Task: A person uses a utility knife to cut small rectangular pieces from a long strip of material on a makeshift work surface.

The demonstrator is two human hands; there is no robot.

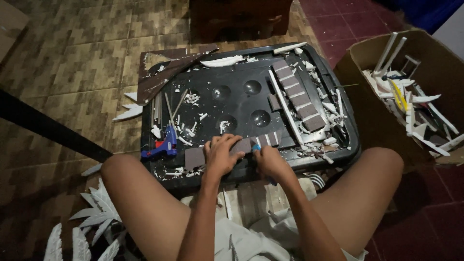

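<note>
My left hand point(220, 155) presses flat on a brown foam strip point(195, 157) that lies along the near edge of a black plastic lid point(241, 96). My right hand point(271, 162) sits just right of it, gripping a small blue-handled cutter point(256, 147) against the strip. Another brown strip with white score lines point(297, 94) lies diagonally on the lid's right side. A blue glue gun point(163, 146) rests at the lid's near left corner.
White foam scraps litter the lid. A cardboard box point(357, 63) of white foam pieces stands at the right. White feather-shaped cutouts point(96, 217) lie on the tiled floor at lower left. My bare knees flank the lid.
</note>
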